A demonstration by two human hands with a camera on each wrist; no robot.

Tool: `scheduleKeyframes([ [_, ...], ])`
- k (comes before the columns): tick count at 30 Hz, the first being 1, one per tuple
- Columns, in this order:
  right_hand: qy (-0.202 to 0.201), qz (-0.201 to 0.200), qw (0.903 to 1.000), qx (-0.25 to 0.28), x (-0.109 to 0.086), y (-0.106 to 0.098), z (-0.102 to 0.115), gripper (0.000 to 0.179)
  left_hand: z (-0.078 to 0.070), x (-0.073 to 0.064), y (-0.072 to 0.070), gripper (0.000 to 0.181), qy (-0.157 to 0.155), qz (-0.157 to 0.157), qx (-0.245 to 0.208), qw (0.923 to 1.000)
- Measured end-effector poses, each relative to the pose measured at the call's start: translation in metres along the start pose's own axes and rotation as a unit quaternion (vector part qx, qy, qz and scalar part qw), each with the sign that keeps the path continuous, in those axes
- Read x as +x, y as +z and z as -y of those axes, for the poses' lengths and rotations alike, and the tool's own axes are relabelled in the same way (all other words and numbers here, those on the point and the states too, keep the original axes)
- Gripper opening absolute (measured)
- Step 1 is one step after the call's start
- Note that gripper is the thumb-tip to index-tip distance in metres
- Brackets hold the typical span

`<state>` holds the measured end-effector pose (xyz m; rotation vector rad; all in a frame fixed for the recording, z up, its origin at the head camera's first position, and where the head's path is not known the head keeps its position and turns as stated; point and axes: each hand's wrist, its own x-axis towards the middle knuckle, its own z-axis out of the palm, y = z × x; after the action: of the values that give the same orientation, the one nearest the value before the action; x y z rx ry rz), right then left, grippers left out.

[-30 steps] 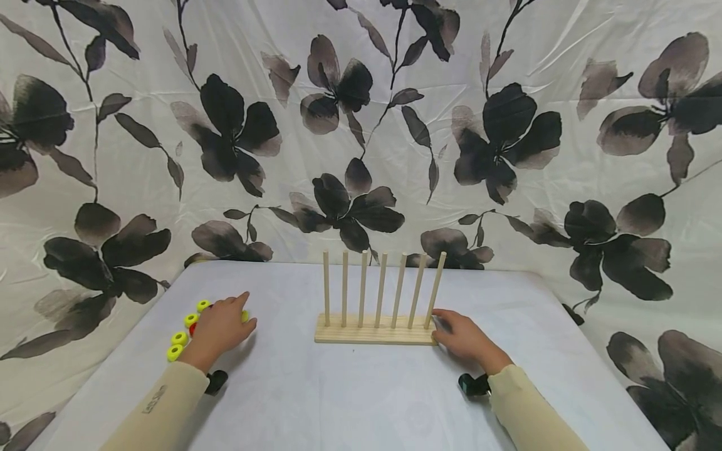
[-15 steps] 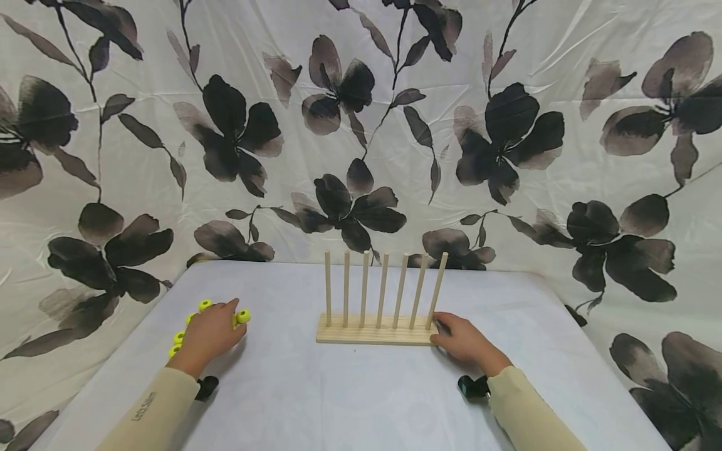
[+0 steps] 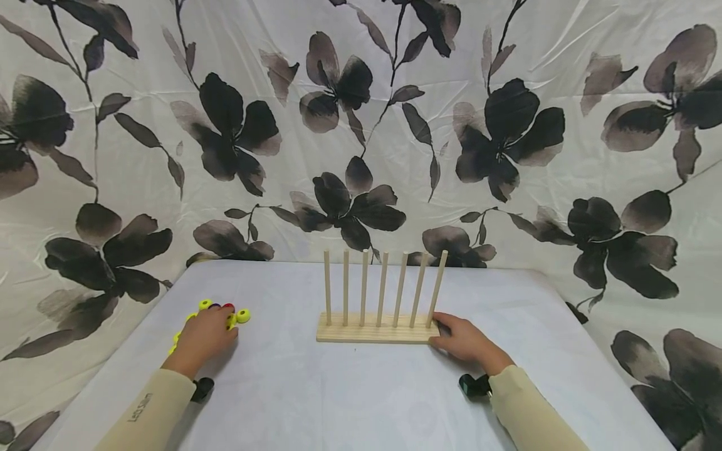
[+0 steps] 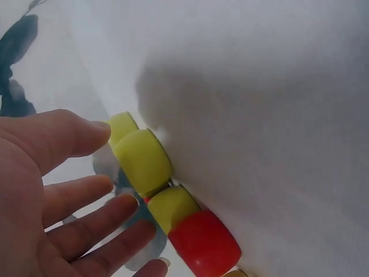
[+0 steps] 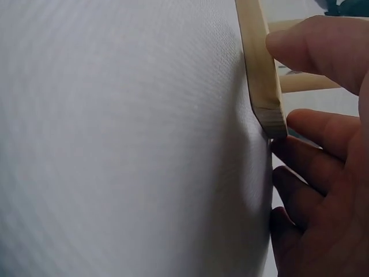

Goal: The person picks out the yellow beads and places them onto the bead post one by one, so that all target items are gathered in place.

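My left hand (image 3: 203,335) is over a cluster of beads at the left of the table, covering some of them. In the left wrist view its thumb and fingers are spread loosely beside a yellow bead (image 4: 144,161) and a red bead (image 4: 206,245), with nothing between them. Another yellow bead (image 3: 243,316) lies just past the fingers, near a red one and a dark one. My right hand (image 3: 462,338) holds the right end of a wooden peg stand (image 3: 375,336), thumb on the base's front edge and fingers around its end. Several bare upright pegs rise from the base.
The table (image 3: 338,401) is covered with a white cloth. Behind it hangs a white curtain (image 3: 417,188) with dark flowers. The tall pegs stand between the hands, nearer the right one.
My left hand has drawn left and slightly back toward me, its index finger no longer stretched out, uncovering red and dark beads at its fingertips. The right hand stays on the peg stand.
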<state>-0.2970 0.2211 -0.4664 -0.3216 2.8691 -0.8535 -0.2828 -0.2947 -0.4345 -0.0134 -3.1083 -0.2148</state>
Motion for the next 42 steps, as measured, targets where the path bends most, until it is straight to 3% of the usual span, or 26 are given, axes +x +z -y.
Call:
scheduleKeyframes([
  [6,-0.003,0.006,1.0,0.003,0.001,-0.002,-0.002,0.067,0.0,0.001,-0.001,0.034,0.004,0.002,0.003,1.0],
  [15,0.013,0.02,0.9997,0.01,0.001,-0.006,-0.005,0.07,0.0,0.004,0.0,0.032,0.002,-0.014,0.01,0.9999],
  [24,0.014,0.025,0.9992,0.029,0.001,-0.006,-0.007,0.07,-0.006,0.0,-0.002,0.031,-0.027,0.027,0.005,0.9993],
  [28,0.012,0.021,0.9994,0.024,0.002,-0.006,-0.006,0.07,-0.007,0.0,-0.003,0.031,-0.036,0.034,-0.005,0.9988],
  [34,0.013,0.021,0.9995,0.018,0.003,-0.007,-0.006,0.07,-0.008,0.001,-0.002,0.029,-0.026,0.035,-0.029,0.9986],
  [42,0.019,0.025,0.999,0.032,0.001,-0.006,-0.006,0.07,-0.02,0.005,-0.006,0.039,-0.016,0.044,-0.076,0.996],
])
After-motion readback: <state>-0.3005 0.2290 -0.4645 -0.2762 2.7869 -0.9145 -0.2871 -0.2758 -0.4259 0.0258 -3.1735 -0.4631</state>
